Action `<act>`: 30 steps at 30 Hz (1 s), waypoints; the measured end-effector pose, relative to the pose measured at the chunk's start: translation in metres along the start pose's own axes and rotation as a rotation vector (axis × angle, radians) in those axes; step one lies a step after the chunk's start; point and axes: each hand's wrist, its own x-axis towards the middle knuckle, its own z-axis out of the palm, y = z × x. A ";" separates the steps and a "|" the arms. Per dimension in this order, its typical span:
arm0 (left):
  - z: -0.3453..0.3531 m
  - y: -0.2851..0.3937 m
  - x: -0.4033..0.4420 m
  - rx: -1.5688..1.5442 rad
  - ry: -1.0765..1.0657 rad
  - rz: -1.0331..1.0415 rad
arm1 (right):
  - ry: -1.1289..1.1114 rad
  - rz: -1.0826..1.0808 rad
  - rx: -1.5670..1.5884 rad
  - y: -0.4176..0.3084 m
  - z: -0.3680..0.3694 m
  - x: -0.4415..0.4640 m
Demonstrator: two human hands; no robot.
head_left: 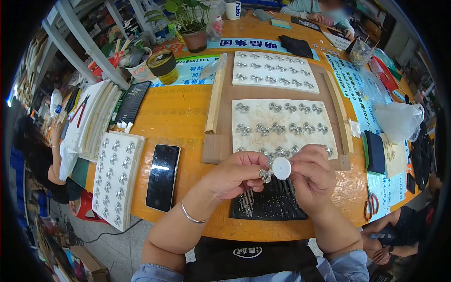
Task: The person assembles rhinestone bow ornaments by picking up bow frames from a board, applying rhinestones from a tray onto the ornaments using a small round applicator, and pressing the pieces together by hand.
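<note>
My left hand (237,175) pinches a small silver bow-shaped ornament (266,176) between thumb and fingers. Close against it, my right hand (313,175) grips a small round white disc (282,168), its flat face turned toward me; I cannot tell whether disc and ornament touch. Below both hands lies a black mat (270,204) scattered with tiny shiny beads. Just beyond them, a white board (258,116) carries rows of similar silver bows, partly hidden by my fingers. Another white board (275,70) with bows lies farther back.
Wooden strips (217,98) flank the boards. At left are a phone (162,177), another board of bows (117,178), and red-handled pliers (81,112). Scissors (371,207) and a plastic bag (399,121) lie right. A potted plant (193,40) stands behind. Other people sit around the table.
</note>
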 end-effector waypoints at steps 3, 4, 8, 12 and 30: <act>0.000 0.000 0.000 -0.005 0.002 0.001 | -0.004 0.001 -0.001 0.000 0.000 -0.001; 0.000 0.000 0.000 -0.008 0.005 0.001 | -0.008 -0.003 -0.003 0.001 0.000 -0.001; -0.001 0.000 0.000 -0.010 0.002 -0.005 | -0.005 -0.001 -0.005 0.002 0.001 -0.001; 0.001 0.001 -0.001 -0.005 0.009 -0.008 | -0.004 -0.009 -0.015 0.001 0.001 -0.001; 0.001 0.000 0.000 -0.010 0.024 -0.016 | -0.005 -0.020 -0.032 0.002 0.002 -0.002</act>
